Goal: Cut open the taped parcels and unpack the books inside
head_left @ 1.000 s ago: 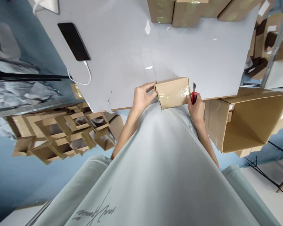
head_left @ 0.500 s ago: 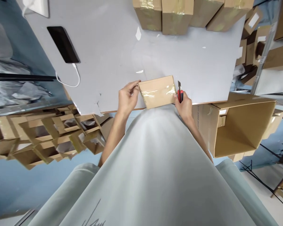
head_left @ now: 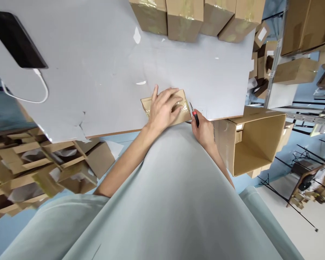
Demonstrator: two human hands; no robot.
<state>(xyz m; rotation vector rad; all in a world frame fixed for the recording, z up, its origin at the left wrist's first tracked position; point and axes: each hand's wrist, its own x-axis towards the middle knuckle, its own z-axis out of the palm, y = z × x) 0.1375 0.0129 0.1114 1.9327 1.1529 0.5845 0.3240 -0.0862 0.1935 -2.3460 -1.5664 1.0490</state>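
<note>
A small cardboard box (head_left: 183,116) with shiny tape across it lies at the front edge of the table. My left hand (head_left: 164,108) rests on top of the box, its fingers spread and covering much of it. Just right of the box, my right hand (head_left: 204,130) is closed round a red and black utility knife (head_left: 195,117). The knife's blade points up and away from me, close to the box's right side.
Several taped cardboard boxes (head_left: 185,21) stand along the far side of the grey table (head_left: 97,79). A phone (head_left: 17,41) with a white cable (head_left: 46,88) lies at the left. Below the right edge is a large open carton (head_left: 257,144); open boxes (head_left: 78,177) sit at lower left.
My left hand has moved from the box's left edge onto its top. The knife has tilted, its blade now leaning left towards the box. My view has shifted to the right.
</note>
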